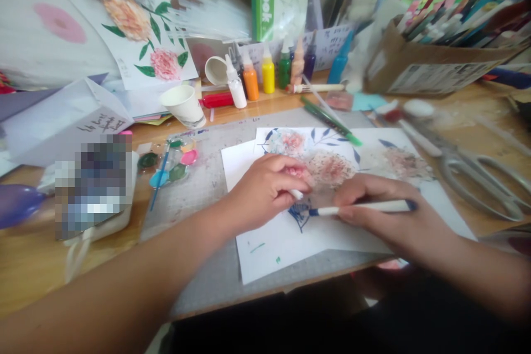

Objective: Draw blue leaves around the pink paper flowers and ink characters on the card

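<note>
In my right hand (373, 204) is a white marker pen (381, 207) with dark blue ends, its tip pointing left. The tip meets a dark blue leaf drawing (301, 217) on the white paper (265, 254). My left hand (265, 185) rests on the sheet just left of the tip, fingers curled around a small white piece like a pen cap (296, 194). Above the hands are painted flowers (334, 167) in pink and brown, with blue leaves around them. Part of the picture is hidden beneath both hands.
Green pens (329, 121) lie at the paper's top edge. Large scissors (477, 171) are on the right. Paint pots (178, 171) with a blue brush (160, 177) sit left, near a paper cup (185, 104). Paint bottles (269, 74) and a cardboard box of pens (440, 61) stand behind.
</note>
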{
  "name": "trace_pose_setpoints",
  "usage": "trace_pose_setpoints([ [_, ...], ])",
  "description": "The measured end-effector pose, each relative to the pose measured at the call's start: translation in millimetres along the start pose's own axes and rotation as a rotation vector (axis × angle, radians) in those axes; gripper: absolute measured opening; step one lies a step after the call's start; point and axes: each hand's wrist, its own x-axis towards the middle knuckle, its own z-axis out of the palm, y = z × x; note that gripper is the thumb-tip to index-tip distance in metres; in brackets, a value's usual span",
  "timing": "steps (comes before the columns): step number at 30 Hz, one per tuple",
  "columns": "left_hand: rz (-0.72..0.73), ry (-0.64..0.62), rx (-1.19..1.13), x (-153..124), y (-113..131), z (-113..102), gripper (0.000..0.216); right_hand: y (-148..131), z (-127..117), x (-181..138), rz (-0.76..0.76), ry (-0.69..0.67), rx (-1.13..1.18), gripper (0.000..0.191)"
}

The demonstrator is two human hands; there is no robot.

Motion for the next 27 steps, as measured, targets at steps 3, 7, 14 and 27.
trace_pose_setpoints([
  [3,0.007,-0.001,-0.006,0.1,0.1,0.0,0.022,1.5,-1.1,0.6,-0.006,0.004,0.002,0.01],
  [7,0.01,0.001,-0.001,0.6,0.2,0.6,0.024,1.7,-2.2,1.3,-0.009,-0.006,0.009,0.011],
  [14,0.007,0.0,-0.005,0.1,-0.3,1.1,0.023,2.4,-2.0,0.1,0.001,0.009,0.041,0.011],
  [27,0.007,0.007,-0.001,0.3,-1.8,1.4,0.025,2.6,-3.9,0.2,0.046,0.009,0.058,0.015],
])
